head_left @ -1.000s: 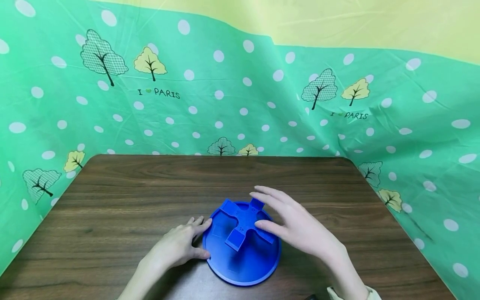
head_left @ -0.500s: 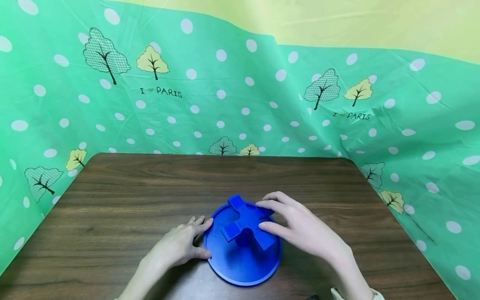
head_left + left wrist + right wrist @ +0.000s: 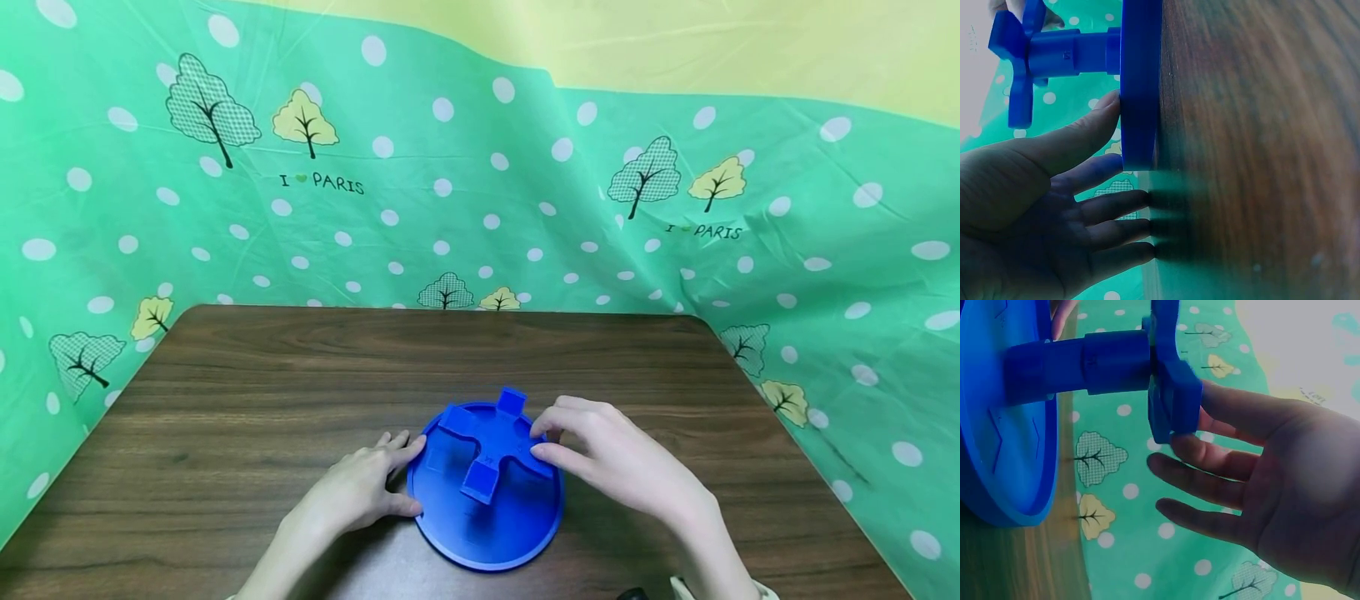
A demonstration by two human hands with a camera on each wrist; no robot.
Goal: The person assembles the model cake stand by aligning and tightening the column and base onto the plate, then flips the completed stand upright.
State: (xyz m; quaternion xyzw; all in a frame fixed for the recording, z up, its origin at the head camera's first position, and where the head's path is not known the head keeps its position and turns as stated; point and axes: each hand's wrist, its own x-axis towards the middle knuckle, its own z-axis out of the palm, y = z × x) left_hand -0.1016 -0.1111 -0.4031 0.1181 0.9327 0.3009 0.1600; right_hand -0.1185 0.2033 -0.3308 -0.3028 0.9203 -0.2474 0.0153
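Observation:
A round blue disc [image 3: 495, 537] lies on the table, with a blue post [image 3: 1066, 365] standing from its middle. Four arms spread from the blue cross-shaped top [image 3: 491, 442] on that post. At the disc's left edge is my left hand [image 3: 360, 492], its thumb and index fingertips against the rim, the other fingers extended in the left wrist view. My right hand [image 3: 622, 467] pinches the right arm of the top between thumb and bent index finger; in the right wrist view its lower two fingers stick out free below. The right fingertips are partly hidden.
Dark wood-grain table top [image 3: 300, 375] surrounds the disc. Green cloth [image 3: 390, 217] with white dots and printed trees hangs behind and at both sides. Part of a small black object [image 3: 633, 593] shows at the bottom edge, near the right forearm.
The cross-shaped top has turned, its arms now pointing in different directions. My right hand has shifted slightly right, its index finger more bent. Disc and left hand stay in place.

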